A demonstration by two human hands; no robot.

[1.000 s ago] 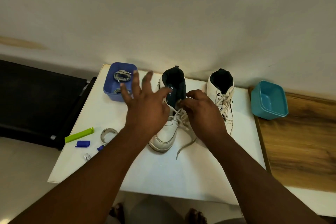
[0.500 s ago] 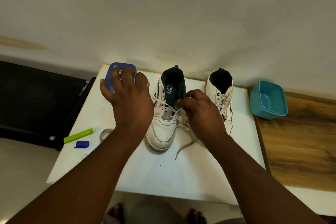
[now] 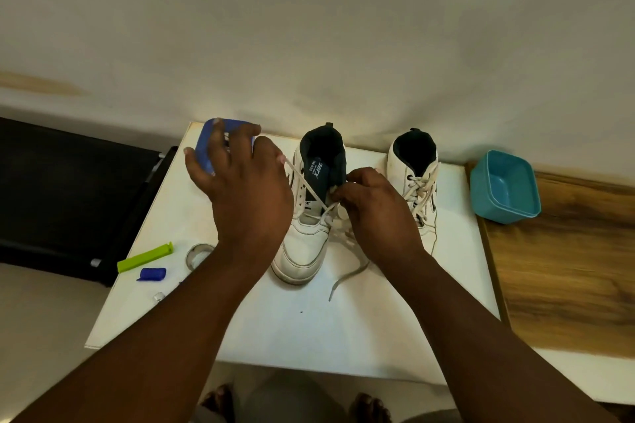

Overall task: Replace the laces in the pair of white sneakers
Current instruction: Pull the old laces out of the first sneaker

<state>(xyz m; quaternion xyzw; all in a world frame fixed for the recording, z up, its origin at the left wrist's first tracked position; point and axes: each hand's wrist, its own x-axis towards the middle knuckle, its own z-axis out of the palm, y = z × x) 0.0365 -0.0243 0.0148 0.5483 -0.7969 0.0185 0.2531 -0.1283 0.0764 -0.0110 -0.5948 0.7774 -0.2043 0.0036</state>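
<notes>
At the far left of the white table (image 3: pixel 299 330) lay a green clip (image 3: pixel 144 257), a small blue cap (image 3: pixel 152 274) and a metal ring (image 3: pixel 198 253), close together near the edge. Behind them a blue tub (image 3: pixel 206 151) stood at the back corner, mostly hidden by the left hand (image 3: pixel 245 192). That hand hovered with fingers curled, pulling one end of a white lace (image 3: pixel 309 187) taut (the pinch itself sat behind the hand, out of sight). The lace ran from the left sneaker (image 3: pixel 304 237), which stood mid-table, toe toward the person, its upper eyelets bare. The right hand (image 3: pixel 374 216) pinched the lace at the shoe's eyelets, while a loose end trailed onto the table. The right sneaker (image 3: pixel 417 189), fully laced, stood just beyond. A teal tub (image 3: pixel 503 187) sat on the wooden surface (image 3: pixel 567 268).
</notes>
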